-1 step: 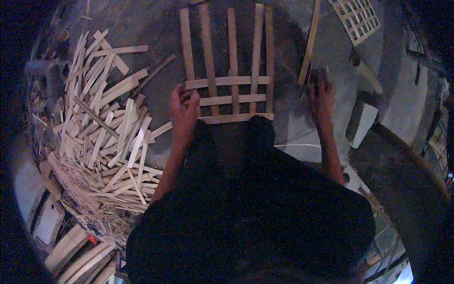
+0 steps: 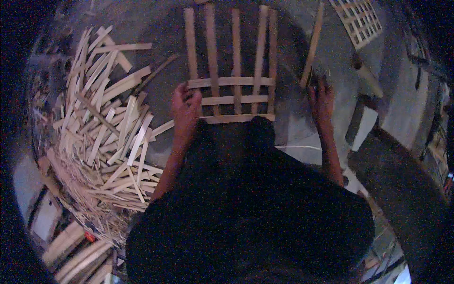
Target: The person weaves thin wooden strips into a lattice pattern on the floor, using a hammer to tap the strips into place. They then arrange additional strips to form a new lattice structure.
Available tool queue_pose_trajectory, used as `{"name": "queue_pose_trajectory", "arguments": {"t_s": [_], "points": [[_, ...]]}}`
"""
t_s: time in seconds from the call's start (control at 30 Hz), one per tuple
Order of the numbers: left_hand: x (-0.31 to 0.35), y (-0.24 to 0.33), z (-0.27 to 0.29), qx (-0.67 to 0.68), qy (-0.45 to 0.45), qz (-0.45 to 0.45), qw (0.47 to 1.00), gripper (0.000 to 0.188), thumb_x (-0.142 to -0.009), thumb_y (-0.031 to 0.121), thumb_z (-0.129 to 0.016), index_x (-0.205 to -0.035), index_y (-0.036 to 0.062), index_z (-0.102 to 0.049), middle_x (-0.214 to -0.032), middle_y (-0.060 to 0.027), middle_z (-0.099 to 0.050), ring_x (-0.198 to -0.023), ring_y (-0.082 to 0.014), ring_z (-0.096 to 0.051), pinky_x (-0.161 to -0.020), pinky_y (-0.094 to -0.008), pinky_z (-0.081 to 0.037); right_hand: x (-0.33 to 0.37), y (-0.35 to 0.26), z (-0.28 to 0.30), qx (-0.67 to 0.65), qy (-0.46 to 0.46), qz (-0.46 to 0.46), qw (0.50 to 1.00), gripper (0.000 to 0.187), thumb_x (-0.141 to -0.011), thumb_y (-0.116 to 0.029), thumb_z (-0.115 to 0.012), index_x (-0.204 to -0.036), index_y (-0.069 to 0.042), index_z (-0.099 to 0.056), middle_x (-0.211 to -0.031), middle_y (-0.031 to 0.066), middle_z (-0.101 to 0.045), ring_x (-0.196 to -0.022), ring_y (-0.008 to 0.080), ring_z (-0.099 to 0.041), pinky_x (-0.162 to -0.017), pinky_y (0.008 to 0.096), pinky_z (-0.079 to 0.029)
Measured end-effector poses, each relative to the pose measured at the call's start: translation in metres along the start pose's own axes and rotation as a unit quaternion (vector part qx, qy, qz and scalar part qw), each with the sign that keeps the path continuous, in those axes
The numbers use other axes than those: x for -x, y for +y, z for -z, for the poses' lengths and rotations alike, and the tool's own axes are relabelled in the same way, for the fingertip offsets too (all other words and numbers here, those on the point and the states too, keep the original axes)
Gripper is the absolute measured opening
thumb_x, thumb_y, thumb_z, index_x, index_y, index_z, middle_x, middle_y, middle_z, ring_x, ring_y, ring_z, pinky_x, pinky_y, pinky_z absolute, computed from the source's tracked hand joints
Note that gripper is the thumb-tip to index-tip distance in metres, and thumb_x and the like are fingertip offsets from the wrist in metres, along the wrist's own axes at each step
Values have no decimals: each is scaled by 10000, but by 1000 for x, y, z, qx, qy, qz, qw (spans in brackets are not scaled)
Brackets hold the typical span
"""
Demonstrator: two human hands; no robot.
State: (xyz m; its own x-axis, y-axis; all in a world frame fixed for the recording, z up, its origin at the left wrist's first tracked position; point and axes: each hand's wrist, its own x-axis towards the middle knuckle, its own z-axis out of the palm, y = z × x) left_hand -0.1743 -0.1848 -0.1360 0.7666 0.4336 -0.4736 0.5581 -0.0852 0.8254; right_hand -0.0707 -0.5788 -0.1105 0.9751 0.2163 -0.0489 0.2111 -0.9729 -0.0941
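Note:
A lattice of flat wooden strips (image 2: 237, 81) lies on the floor in front of me, several long strips crossed by three shorter ones at the near end. At its left edge my left hand (image 2: 186, 105) has its fingers curled together, at the end of the middle cross strip (image 2: 231, 100). Over to the right, my right hand (image 2: 322, 98) reaches down to the floor, fingers pointing away from me, beside a loose long wooden strip (image 2: 313, 47). Its fingertips are dark and blurred, so whether they hold anything is unclear. My dark-clad knee (image 2: 261, 127) is by the nearest cross strip.
A big heap of loose wooden strips (image 2: 101, 118) spreads on my left, with thin shavings (image 2: 80, 199) nearer me. A finished-looking woven lattice (image 2: 358, 21) lies at the far right. Closer on that side are a wooden piece (image 2: 370, 80) and a pale block (image 2: 365, 124).
The whole view has shifted slightly. The lattice and both hands keep nearly the same places, with the right hand's fingers moved only a little.

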Motion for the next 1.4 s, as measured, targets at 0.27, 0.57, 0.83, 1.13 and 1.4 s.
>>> {"name": "queue_pose_trajectory", "arguments": {"t_s": [0.27,0.57,0.83,1.13,1.4], "points": [[-11,16,16,-12,-47,7,999,427,-902,173,-653,-1273,-16,-557,-1223,-172,-607,-1085,-240,-608,-890,-374,-510,28,14,33,-288,-20,-74,954,441,-1014,-205,-525,-1411,-21,-467,-1327,199,-577,-1190,279,-575,-1002,392,-453],[0,25,20,148,-89,31,984,271,-925,200,-650,-1131,23,-653,-929,-75,-709,-837,-159,-652,-759,-329,-524,-44,-36,169,-56,47,120,990,423,-979,-136,-528,-1400,-118,-492,-1118,154,-632,-959,284,-633,-822,400,-518],[6,3,0,183,-58,-66,979,351,-960,349,-615,-1010,19,-723,-897,-79,-733,-783,-140,-653,-730,-331,-515,-118,-230,247,166,-62,402,898,467,-946,-119,-539,-1406,-177,-485,-1117,145,-617,-959,288,-635,-818,406,-526],[11,6,-11,215,-51,-21,975,354,-935,362,-637,-927,26,-749,-815,-83,-733,-735,-141,-655,-693,-331,-503,-112,-303,242,358,-151,485,783,530,-908,-100,-551,-1412,-244,-478,-1117,136,-599,-960,292,-638,-813,412,-534],[10,-4,-27,294,-22,-3,956,356,-928,374,-658,-870,34,-749,-771,-63,-724,-683,-103,-610,-651,-323,-484,-105,-311,243,398,-192,491,751,593,-875,-83,-561,-1418,-304,-471,-1117,127,-584,-961,296,-640,-808,417,-542]]}}
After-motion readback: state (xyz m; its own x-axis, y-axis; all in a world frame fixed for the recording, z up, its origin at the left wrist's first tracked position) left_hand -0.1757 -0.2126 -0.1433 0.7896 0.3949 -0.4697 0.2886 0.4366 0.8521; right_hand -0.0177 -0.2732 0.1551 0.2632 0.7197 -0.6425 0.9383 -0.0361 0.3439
